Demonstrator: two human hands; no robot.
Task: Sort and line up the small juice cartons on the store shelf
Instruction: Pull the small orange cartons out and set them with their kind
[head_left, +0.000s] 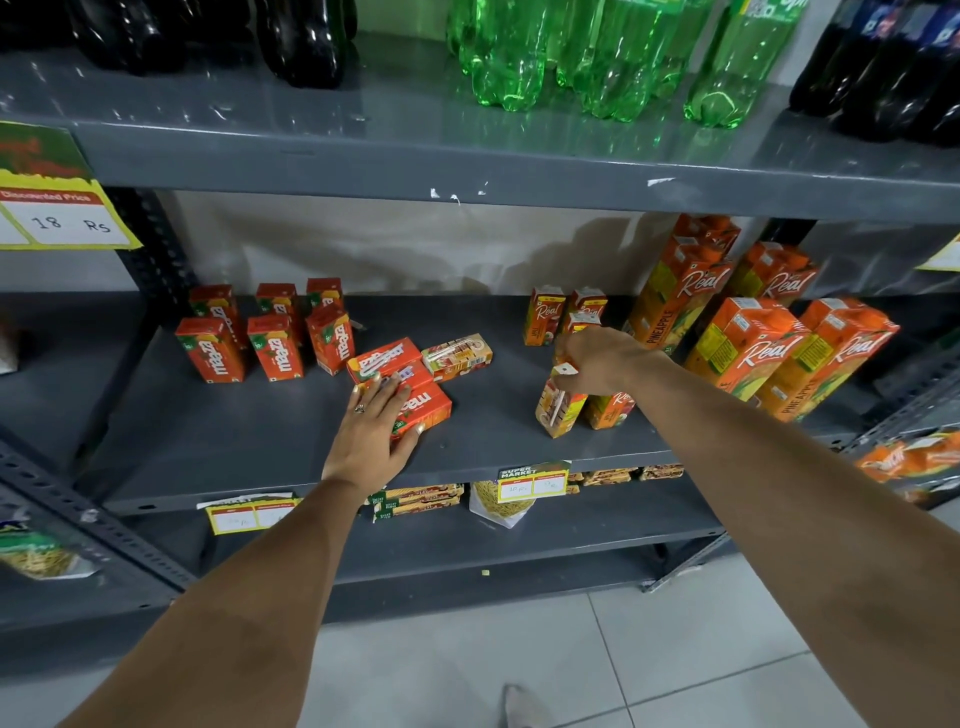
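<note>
two cartons (415, 410) under left grip (371, 426)

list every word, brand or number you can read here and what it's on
"maaza": small red cartons, standing at left
"Real": small cartons and tall orange cartons
"PINEAPPLE": tall carton
"Discounted Price", "18 Rs": yellow tag
"SUPER MARKET": shelf-edge tag; its prices too blurred
Green bottle labels: cut off

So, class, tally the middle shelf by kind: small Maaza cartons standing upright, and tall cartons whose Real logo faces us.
Upright small Maaza cartons: 6
Tall Real cartons with the logo showing: 4
Total: 10
</note>
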